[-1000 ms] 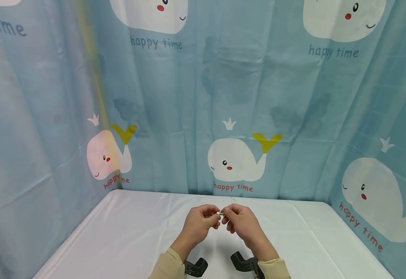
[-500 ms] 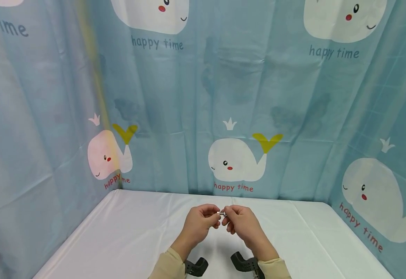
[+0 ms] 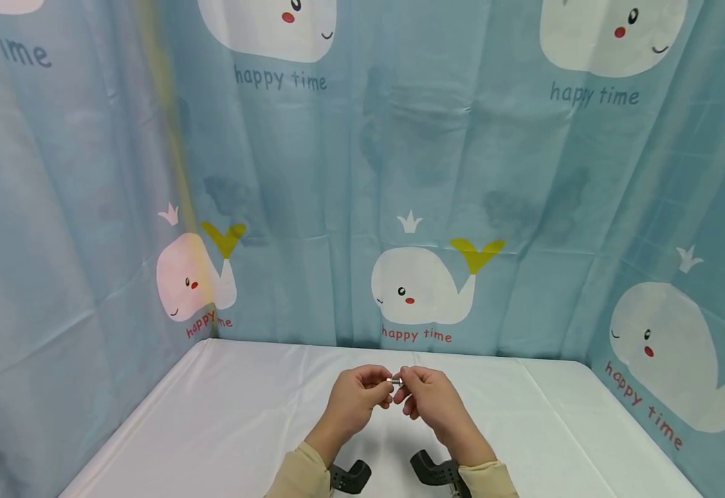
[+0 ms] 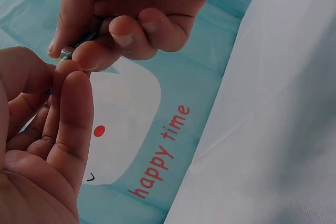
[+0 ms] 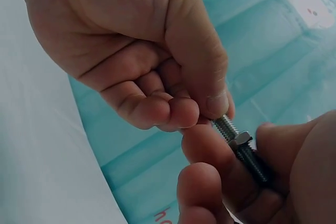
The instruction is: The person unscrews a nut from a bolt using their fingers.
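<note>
A small silver threaded bolt (image 3: 395, 381) lies crosswise between the two hands, held above the table. My left hand (image 3: 355, 398) pinches one end of it between thumb and fingers. At the other end my right hand (image 3: 432, 400) grips it, thumb and index finger on either side. Partway along the threads sits a hex nut (image 5: 242, 139), seen in the right wrist view beside the right thumb, with darker threads running past it into the right hand. In the left wrist view the nut (image 4: 66, 52) shows only partly between the fingers. Both bolt ends are hidden by fingers.
A white-covered table (image 3: 244, 415) spreads beneath the hands. Behind and beside it hangs a blue curtain (image 3: 313, 180) printed with whales. Black wrist-camera mounts (image 3: 351, 477) jut inward from both wrists, below beige sleeves (image 3: 303, 474).
My right thumb and fingers have shifted slightly on the bolt, and more of its right-hand part shows in the head view. My left hand has stayed nearly still.
</note>
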Available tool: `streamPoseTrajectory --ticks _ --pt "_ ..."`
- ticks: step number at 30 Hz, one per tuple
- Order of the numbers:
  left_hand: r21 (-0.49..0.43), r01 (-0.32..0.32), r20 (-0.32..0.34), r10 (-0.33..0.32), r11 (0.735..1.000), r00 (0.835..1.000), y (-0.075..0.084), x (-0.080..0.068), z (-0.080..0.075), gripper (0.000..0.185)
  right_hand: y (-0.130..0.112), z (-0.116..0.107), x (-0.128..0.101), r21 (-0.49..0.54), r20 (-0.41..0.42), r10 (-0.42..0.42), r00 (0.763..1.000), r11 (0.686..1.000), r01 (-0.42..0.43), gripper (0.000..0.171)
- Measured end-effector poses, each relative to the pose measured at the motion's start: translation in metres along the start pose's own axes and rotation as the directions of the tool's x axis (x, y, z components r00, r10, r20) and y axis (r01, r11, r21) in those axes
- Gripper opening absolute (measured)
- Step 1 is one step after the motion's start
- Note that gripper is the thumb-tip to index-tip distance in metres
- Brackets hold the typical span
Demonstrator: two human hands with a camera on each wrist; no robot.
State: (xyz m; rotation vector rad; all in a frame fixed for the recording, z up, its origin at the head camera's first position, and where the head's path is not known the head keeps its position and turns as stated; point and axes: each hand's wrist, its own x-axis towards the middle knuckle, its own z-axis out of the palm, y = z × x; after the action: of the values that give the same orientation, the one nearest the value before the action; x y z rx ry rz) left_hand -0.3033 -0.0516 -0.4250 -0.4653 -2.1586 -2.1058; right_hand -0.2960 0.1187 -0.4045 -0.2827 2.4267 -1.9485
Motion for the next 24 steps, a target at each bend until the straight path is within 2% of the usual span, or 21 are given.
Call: streamPoseTrajectory --ticks 5,9,15,17,21,24 --pt "-0.011 0.0 0.007 0.0 1.0 1.0 -0.005 0.0 -0.002 0.007 -0.002 0.001 0.0 0.006 -0.015 0.001 1.0 1.0 -0.001 0.022" --pt "-0.016 -0.004 0.008 0.004 1.0 1.0 -0.005 0.0 -0.002 0.01 -0.003 0.0 0.0 0.027 -0.016 0.004 1.0 1.0 -0.003 0.03" --pt "0.004 -0.007 0.0 0.007 1.0 1.0 -0.002 0.001 -0.001 0.01 -0.002 -0.001 0.001 0.006 0.022 0.007 1.0 1.0 -0.008 0.045" --pt "0.014 -0.007 -0.002 0.008 1.0 1.0 0.002 0.0 0.0 0.01 -0.002 -0.001 0.001 0.005 0.024 0.0 1.0 1.0 0.0 0.042" --pt "0.019 -0.004 -0.007 0.005 1.0 1.0 0.021 -0.008 0.0 0.01 -0.004 -0.001 0.001 0.029 0.01 -0.011 1.0 1.0 0.011 0.025" --pt "0.007 -0.017 -0.01 0.018 1.0 1.0 0.032 -0.014 0.0 0.01 -0.004 -0.001 0.001 0.052 0.005 -0.003 1.0 0.999 0.003 0.027"
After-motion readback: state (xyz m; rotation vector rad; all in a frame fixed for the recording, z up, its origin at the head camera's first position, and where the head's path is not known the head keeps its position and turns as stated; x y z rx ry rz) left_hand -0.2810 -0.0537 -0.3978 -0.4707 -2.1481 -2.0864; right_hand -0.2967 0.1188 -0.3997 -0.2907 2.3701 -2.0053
